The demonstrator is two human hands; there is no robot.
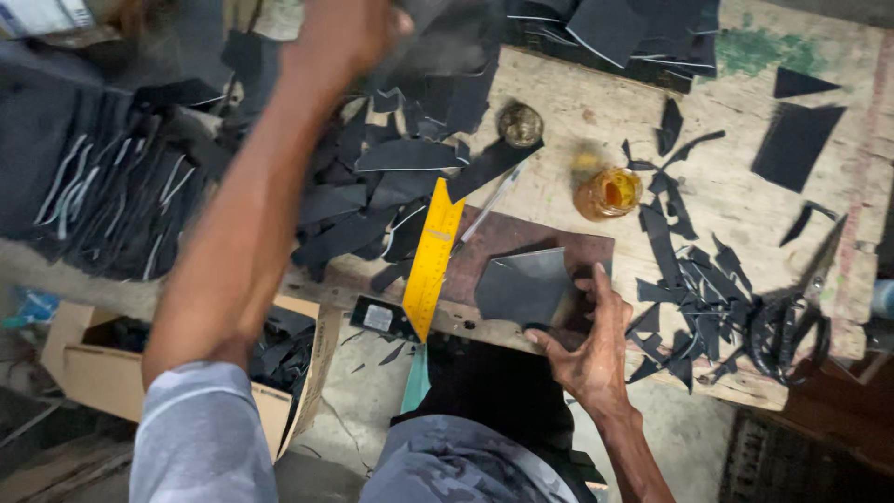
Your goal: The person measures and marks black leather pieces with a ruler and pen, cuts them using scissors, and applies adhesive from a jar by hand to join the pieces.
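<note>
- Grey sleeve [200, 438] and bent left forearm fill the near foreground; the left hand [346, 37] is up at the far pile [410, 112] of dark cut pieces, blurred, fingers curled as if gripping a piece — whether it really clamps one I cannot tell.
- Right hand [591, 349] lies at the bench's near edge, fingers spread and open, its tips pressing on a dark grey leather piece [523, 284]; it grips nothing.
- That piece lies flat on a brown cutting board [507, 237], just right of a yellow ruler [431, 256] that slants across the board's left end.
- Step in hand, as I judge it: fetching stock from the pile while the piece on the board is held steady. A next move would call for a firm pinch on one sheet alone — the pieces overlap and would drag together.
- Materials: pieces are thin, matt, near-black, with pale cut edges; shapes are irregular, mostly curved strips and angular panels. Offcuts [684, 279] right of the board are narrow slivers.
- Bench [736, 200] is bare, worn, pale wood with green stains.
- Amber glass jar [607, 193] stands open behind the board, its round metal lid [520, 124] apart to the left.
- Black-handled scissors [792, 321] lie at the right edge.
- Cardboard box [88, 373] of scraps sits below the bench, left.
</note>
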